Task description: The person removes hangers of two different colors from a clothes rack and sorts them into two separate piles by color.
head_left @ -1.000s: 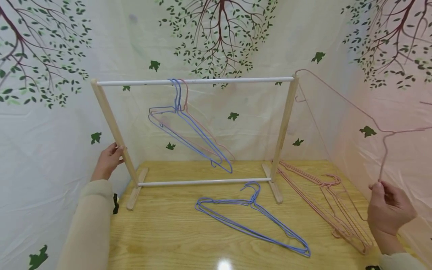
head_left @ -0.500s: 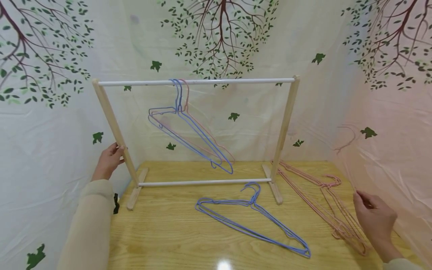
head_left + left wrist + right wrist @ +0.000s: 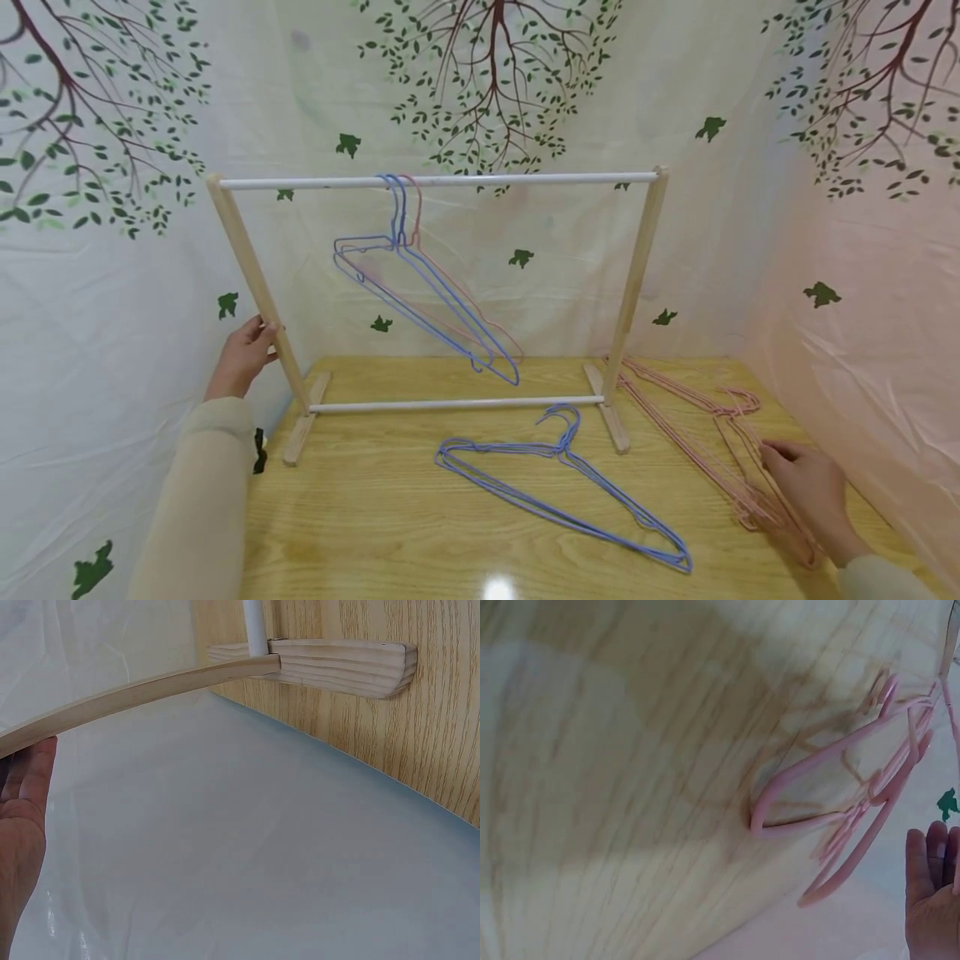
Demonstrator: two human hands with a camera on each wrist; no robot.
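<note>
My left hand point(image 3: 242, 358) holds the left wooden post point(image 3: 251, 267) of a small clothes rack, thumb on the near side. In the left wrist view the fingers point(image 3: 30, 769) lie along that post. My right hand point(image 3: 810, 492) pinches a thin pink wire clothes hanger, low over a pile of pink hangers point(image 3: 726, 411) at the table's right side. The held hanger overlaps the pile in the head view. In the right wrist view pink hangers point(image 3: 810, 759) lie beside the right hand point(image 3: 932, 900), a pink wire running to it at the frame's edge.
Two blue hangers point(image 3: 405, 212) and a pink hanger point(image 3: 419, 208) hang from the rack's white top bar point(image 3: 540, 179). Several blue hangers point(image 3: 564, 450) lie stacked on the wooden table point(image 3: 360, 517) in front. A leaf-printed sheet point(image 3: 570, 275) encloses the table's back and sides.
My right hand has come down and to the left with the pink hanger, from raised at the right to the pink pile. The left hand stays on the post.
</note>
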